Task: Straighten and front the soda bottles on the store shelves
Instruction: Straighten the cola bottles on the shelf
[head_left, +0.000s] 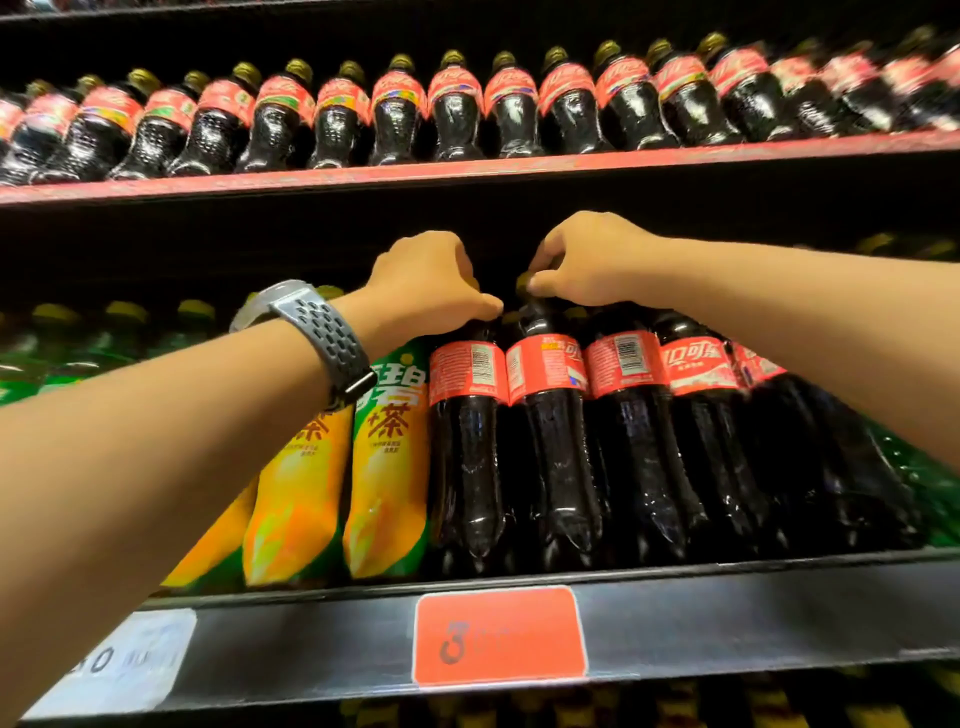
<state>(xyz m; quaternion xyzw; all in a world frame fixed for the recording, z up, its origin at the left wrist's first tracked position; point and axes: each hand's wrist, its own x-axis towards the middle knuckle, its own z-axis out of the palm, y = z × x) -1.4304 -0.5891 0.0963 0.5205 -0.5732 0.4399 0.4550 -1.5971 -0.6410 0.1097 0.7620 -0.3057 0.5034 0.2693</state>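
1. Reaching in from the lower left, the left forearm (156, 441) is wearing a grey perforated watch band (322, 332).
2. The left hand (426, 280) is curling its fingers over the top of the leftmost cola bottle (467, 452), hiding its cap.
3. The right hand (587, 260) is pinching the yellow cap of the second cola bottle (556, 452) between thumb and fingers.
4. Both bottles are standing side by side at the front of the middle shelf (727, 613). The leftmost is showing its barcode, and green-and-yellow tea soda bottles (384, 467) are crowding its left.
5. An orange price tag (498, 636) is sitting on the shelf rail below them.
6. Smaller cola bottles (457, 104) are lining the red-edged shelf (519, 166) above.
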